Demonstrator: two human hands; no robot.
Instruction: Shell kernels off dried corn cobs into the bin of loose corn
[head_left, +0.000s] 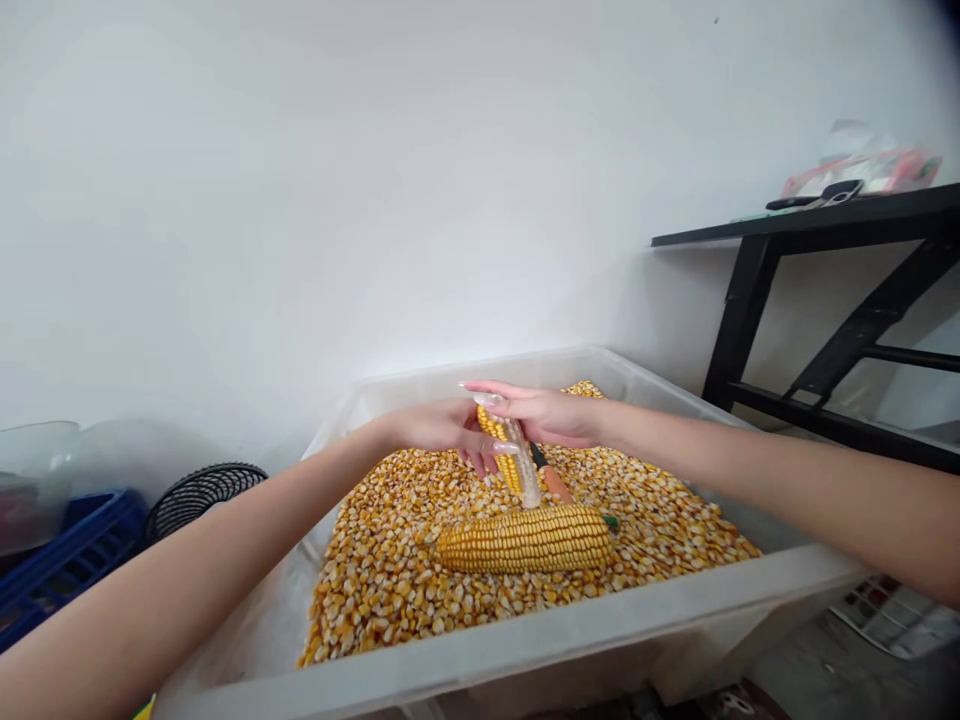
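Over the middle of a translucent plastic tub [525,640], toward its far wall, both hands meet on a partly stripped corn cob [517,460]. This cob stands nearly upright, tilted a little, its lower end pale and bare of kernels and its upper part still yellow. The left hand [442,428] closes its fingers around the cob from the left, while the right hand [547,415] grips it from the right, with its fingers curled over the top. Just behind the cob, an orange-handled tool [553,482] lies slantwise on the grain; I cannot tell whether the right hand touches it. Loose corn kernels [390,560] fill the tub's floor from the far wall almost to the near rim. On top of them, just below the hands and nearer the front edge, a whole corn cob [525,540] lies on its side, fully covered in kernels. Outside the tub to the left sit a black wire basket [202,492] and a blue crate [67,555]; to the right stands a black table [825,225].
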